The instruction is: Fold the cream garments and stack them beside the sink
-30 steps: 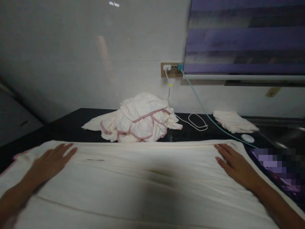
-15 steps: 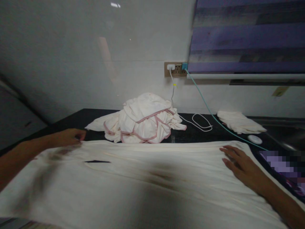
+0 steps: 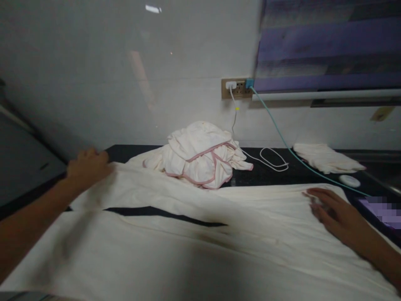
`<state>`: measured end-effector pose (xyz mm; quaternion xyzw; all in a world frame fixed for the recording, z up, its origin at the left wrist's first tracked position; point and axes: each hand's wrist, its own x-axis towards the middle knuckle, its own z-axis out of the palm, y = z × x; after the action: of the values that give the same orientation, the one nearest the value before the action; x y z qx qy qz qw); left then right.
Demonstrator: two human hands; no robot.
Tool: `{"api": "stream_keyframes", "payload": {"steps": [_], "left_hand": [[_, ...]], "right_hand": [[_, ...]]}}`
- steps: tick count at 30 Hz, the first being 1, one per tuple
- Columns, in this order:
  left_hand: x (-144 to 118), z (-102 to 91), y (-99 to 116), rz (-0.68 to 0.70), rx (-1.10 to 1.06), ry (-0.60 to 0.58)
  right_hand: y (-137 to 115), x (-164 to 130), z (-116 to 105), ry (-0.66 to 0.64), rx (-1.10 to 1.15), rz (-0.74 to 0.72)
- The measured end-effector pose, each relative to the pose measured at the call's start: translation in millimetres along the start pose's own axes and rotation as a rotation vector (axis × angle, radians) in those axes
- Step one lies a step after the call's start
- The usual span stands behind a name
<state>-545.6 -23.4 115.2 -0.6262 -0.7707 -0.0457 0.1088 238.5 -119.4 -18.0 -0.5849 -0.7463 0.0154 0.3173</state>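
Cream cloth (image 3: pixel 200 251): left hand (image 3: pixel 89 167) fingers gripping its far edge (arm outstretched), right hand (image 3: pixel 340 215) pressing flat

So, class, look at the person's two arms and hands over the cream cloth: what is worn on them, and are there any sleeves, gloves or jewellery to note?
Both are bare. The left hand and its forearm show no sleeve, glove, watch or ring. The right hand is likewise uncovered, with no sleeve on the forearm as far as the frame shows. The dim, blurred picture could hide small marks.
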Motion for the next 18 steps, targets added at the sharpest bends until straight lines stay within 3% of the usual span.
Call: {"api": "stream_keyframes", "payload": {"steps": [2, 4, 8, 10, 12, 15, 18], "left_hand": [[-9.7, 13.9, 24.6, -0.123, -0.011, -0.051], [-21.9, 32.8, 49.7, -0.123, -0.073, -0.091], [-50.4, 68.7, 78.0, 0.177, -0.164, -0.071], [-63.2, 76.1, 75.3, 0.297, -0.148, -0.075], [-72.4, 73.5, 64.6, 0.330, -0.079, -0.083], [-79.7, 56.1, 43.3, 0.339, -0.042, -0.073], [-87.9, 35.7, 20.5, 0.254, -0.210, -0.019]], "right_hand": [[-5.6, 0.1, -4.6, -0.020, 0.046, 0.031], [-9.1, -0.3, -7.8, -0.009, 0.050, 0.047], [-7.3, 0.7, -5.4, -0.089, 0.038, -0.054], [-2.6, 2.1, -0.9, -0.122, 0.029, -0.097], [3.1, 3.3, 3.6, -0.118, 0.016, -0.098], [10.2, 3.9, 7.6, -0.101, 0.005, -0.080], [12.1, 3.9, 7.5, -0.076, 0.006, -0.078]]}}
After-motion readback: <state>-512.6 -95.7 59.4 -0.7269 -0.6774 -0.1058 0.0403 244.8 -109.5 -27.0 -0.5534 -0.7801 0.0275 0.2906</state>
